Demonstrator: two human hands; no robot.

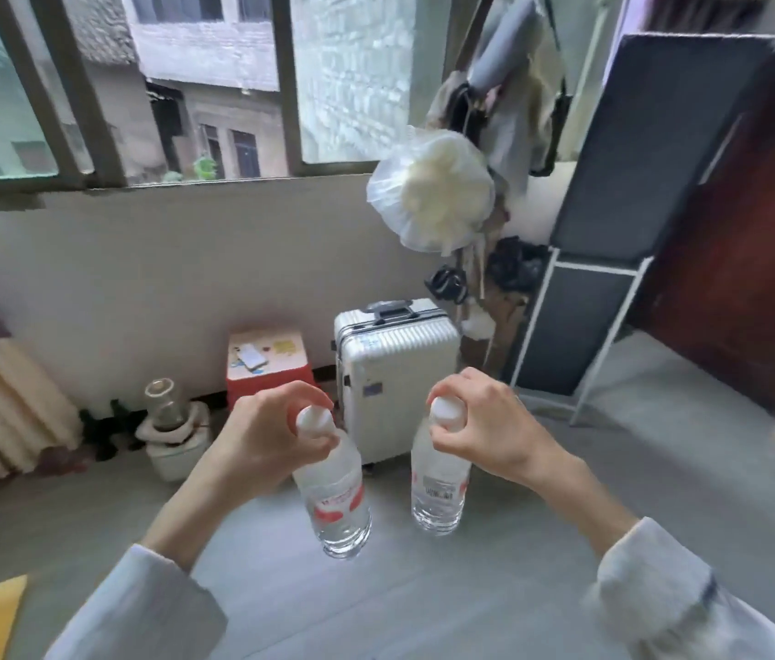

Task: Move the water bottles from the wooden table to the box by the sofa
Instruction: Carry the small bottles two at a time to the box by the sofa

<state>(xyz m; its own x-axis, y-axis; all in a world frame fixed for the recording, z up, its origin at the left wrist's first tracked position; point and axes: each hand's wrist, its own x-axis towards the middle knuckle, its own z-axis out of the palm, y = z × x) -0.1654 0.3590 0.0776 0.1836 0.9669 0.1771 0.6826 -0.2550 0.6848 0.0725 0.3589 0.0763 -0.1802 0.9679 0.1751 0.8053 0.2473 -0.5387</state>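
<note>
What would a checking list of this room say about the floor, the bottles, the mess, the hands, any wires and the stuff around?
Surface: grey floor; no wooden table in view.
Job's things: left bottle and right bottle, both clear, white-capped, carried in the air, hanging by their necks; box and sofa not seen.
Clutter: silver suitcase upright at the wall, red stool with a phone on top, glass jar standing in a white pot.
Grippers: left hand closed around the left bottle's neck; right hand closed around the right bottle's neck.
Cables: nothing seen.
Surroundings: window, plastic bag hanging up, dark folding panel.
</note>
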